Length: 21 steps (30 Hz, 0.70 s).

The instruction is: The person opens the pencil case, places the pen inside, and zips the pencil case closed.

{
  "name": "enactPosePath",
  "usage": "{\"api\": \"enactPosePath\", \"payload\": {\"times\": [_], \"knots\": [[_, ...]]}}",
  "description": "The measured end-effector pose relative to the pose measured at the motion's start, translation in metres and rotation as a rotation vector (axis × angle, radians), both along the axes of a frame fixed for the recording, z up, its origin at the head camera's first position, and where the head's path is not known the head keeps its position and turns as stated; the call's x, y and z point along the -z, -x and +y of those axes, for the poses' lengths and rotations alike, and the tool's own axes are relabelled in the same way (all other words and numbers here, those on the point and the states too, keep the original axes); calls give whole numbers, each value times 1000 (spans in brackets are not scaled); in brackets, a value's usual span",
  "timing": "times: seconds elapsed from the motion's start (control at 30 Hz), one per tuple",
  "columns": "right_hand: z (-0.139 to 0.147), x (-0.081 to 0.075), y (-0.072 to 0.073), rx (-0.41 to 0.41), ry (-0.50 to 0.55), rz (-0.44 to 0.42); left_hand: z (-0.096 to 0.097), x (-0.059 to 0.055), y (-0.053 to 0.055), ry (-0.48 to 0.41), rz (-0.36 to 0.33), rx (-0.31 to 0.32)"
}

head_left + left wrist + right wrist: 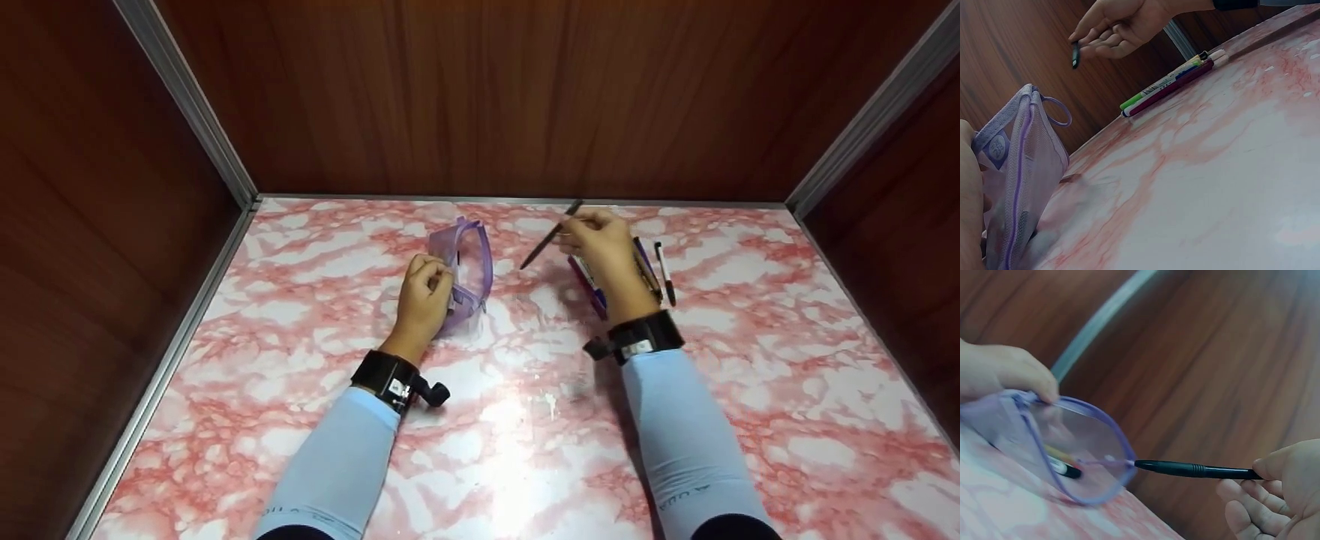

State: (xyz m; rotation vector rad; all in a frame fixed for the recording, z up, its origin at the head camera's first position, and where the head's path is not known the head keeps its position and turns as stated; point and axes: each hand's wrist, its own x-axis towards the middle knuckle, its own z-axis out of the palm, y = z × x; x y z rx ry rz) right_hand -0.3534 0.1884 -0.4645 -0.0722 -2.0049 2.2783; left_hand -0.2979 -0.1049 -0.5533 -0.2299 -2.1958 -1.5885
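Note:
A purple mesh pencil case [488, 262] stands on the table with its zipped mouth spread wide. My left hand [425, 296] grips its left edge. Inside, a white marker with a black cap [1067, 468] and a yellowish pen show through the opening in the right wrist view. Raised above the table, my right hand [602, 240] pinches a black pen [1199, 469] near one end, between thumb and fingers. The pen's other end points toward the case and overlaps its rim in the right wrist view.
Several pens and markers [1168, 87] lie in a group under and beside the right forearm. A white pen with black ends [665, 274] lies to their right. Wood panels [525, 97] wall the marbled red-and-white table [510, 435] at the back and sides.

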Motion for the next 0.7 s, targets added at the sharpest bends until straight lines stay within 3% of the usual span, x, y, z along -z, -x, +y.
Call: {"api": "enactPosePath", "payload": {"times": [0.23, 0.7], "knots": [[-35, 11, 5, -76, -11, -29, 2, 1, 1, 10, 15, 2], [-85, 32, -2, -136, -200, -6, 1, 0, 0, -19, 22, -13]]}}
